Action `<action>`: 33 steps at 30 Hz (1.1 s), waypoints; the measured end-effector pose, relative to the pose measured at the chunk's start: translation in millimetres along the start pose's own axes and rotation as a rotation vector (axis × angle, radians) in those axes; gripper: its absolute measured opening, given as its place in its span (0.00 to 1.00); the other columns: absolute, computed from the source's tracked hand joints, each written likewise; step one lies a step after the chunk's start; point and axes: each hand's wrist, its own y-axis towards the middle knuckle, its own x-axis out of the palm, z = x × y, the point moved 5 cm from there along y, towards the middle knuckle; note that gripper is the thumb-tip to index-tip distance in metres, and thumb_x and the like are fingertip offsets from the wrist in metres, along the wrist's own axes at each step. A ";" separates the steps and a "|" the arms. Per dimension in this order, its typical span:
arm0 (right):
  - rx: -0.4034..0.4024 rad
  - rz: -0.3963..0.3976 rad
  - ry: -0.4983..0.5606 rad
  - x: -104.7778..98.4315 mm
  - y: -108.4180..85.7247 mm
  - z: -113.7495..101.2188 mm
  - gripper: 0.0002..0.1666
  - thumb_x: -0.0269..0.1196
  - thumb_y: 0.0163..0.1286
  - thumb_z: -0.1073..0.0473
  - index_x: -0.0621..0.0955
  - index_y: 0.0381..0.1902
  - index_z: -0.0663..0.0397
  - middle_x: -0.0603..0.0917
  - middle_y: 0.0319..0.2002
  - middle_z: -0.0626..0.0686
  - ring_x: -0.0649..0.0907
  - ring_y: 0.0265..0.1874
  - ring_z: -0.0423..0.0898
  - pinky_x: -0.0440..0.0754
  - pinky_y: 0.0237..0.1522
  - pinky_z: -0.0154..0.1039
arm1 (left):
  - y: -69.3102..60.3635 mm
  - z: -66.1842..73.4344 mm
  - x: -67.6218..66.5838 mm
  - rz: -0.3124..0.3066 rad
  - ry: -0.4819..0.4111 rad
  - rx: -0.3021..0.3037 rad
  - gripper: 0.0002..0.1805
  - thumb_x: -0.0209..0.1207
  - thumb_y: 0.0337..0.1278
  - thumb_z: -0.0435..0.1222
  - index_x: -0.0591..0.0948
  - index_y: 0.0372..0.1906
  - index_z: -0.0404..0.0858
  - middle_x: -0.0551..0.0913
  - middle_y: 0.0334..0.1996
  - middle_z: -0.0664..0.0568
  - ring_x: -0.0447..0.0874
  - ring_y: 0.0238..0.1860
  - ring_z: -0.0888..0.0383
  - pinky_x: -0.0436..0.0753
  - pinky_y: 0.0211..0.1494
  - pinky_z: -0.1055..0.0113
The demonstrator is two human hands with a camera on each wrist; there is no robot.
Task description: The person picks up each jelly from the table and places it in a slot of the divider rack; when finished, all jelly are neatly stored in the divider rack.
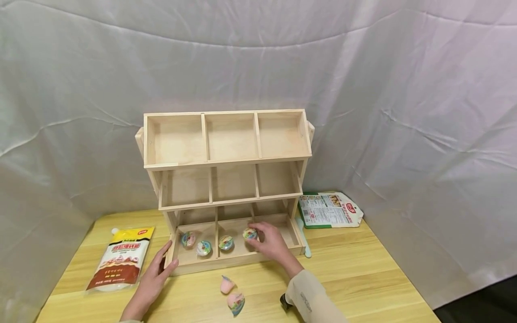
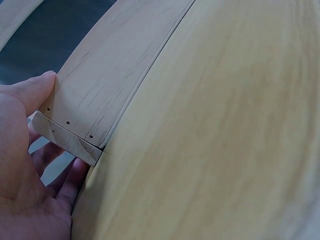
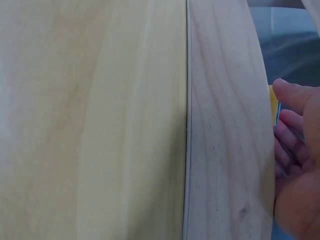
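A three-tier wooden rack [image 1: 226, 159] with divided trays stands on the table. My left hand [image 1: 151, 280] holds the left front corner of its lowest tray; in the left wrist view, the thumb [image 2: 42, 87] lies at the front board's edge and the fingers go round the side. My right hand [image 1: 271, 242] pinches a small jelly cup [image 1: 250, 233] over the lowest tray's middle compartment. Another jelly cup [image 1: 226, 243] sits in that compartment, and two more, a pink one [image 1: 188, 239] and a greenish one [image 1: 203, 248], lie in the left compartment.
Two pink jelly cups [image 1: 235, 301] lie on the table before the rack. At left is a red, white and yellow pouch [image 1: 120, 258]. Right of the rack lie a green and white packet [image 1: 331, 210] and a pale blue stick-like utensil [image 1: 304, 237]. Grey curtains [image 1: 258, 58] surround the table.
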 end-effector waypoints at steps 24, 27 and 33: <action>-0.035 -0.007 -0.076 11.9 7.6 5.5 0.26 0.76 0.64 0.52 0.86 0.60 0.50 0.86 0.56 0.52 0.80 0.60 0.54 0.81 0.63 0.57 | 1.3 -2.3 0.0 -0.006 -0.006 -0.009 0.42 0.53 0.80 0.48 0.46 0.85 0.43 0.42 0.83 0.32 0.44 0.79 0.23 0.54 0.79 0.37; -0.028 -0.018 -0.078 13.3 7.6 5.9 0.26 0.76 0.64 0.52 0.86 0.60 0.50 0.86 0.56 0.53 0.79 0.61 0.54 0.81 0.63 0.58 | 1.5 -3.1 0.0 -0.009 -0.011 -0.015 0.42 0.53 0.80 0.49 0.46 0.85 0.43 0.41 0.83 0.33 0.43 0.79 0.23 0.53 0.79 0.36; -0.017 -0.030 -0.087 13.7 7.4 4.3 0.27 0.76 0.63 0.52 0.86 0.59 0.50 0.86 0.57 0.53 0.77 0.64 0.56 0.79 0.65 0.59 | 1.9 -3.7 -0.1 -0.011 -0.006 -0.017 0.42 0.53 0.80 0.49 0.46 0.85 0.44 0.41 0.84 0.33 0.43 0.80 0.24 0.53 0.79 0.37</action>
